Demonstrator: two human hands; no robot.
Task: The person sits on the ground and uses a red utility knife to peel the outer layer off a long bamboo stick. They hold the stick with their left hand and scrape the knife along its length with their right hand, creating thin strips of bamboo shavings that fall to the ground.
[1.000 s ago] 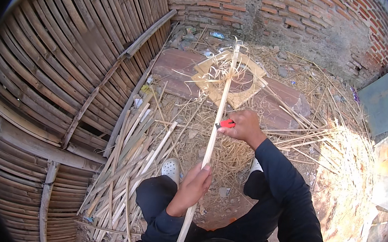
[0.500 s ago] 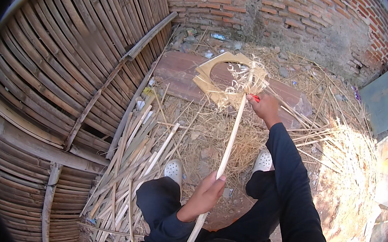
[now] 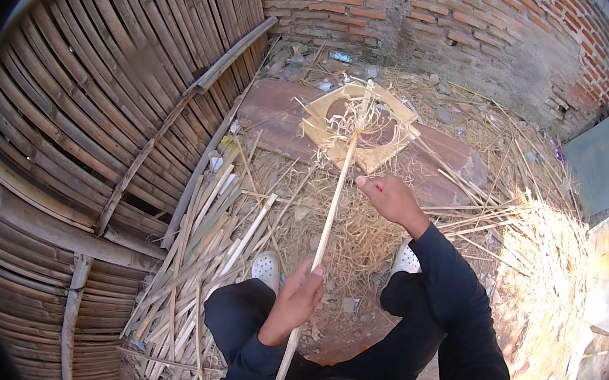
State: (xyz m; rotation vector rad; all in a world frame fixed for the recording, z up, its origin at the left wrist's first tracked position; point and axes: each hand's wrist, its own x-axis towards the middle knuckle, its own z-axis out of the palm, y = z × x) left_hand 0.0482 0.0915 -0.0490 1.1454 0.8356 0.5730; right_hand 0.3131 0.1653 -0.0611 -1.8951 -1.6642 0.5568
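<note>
My left hand (image 3: 295, 304) is closed around a long pale bamboo strip (image 3: 329, 226), which slants up and away from my lap. Thin curled shavings (image 3: 360, 122) cluster on the strip's far part. My right hand (image 3: 394, 202) is closed just right of the strip, apart from it. It grips a small red-handled knife (image 3: 379, 186), mostly hidden by the fingers. Under the strip's far end lies a tan board with a round hole (image 3: 313, 123).
A brown plank (image 3: 272, 112) lies beneath the board. Split bamboo strips (image 3: 188, 274) are heaped by my left shoe (image 3: 266, 268), with more strips at the right. Straw-like shavings cover the ground (image 3: 365, 248). A slatted bamboo wall (image 3: 100, 87) and a brick wall (image 3: 324, 6) stand around.
My right hand has come away from the strip, moving nearer to me and turning. The strip and my left hand have shifted left, and the board sits slightly differently.
</note>
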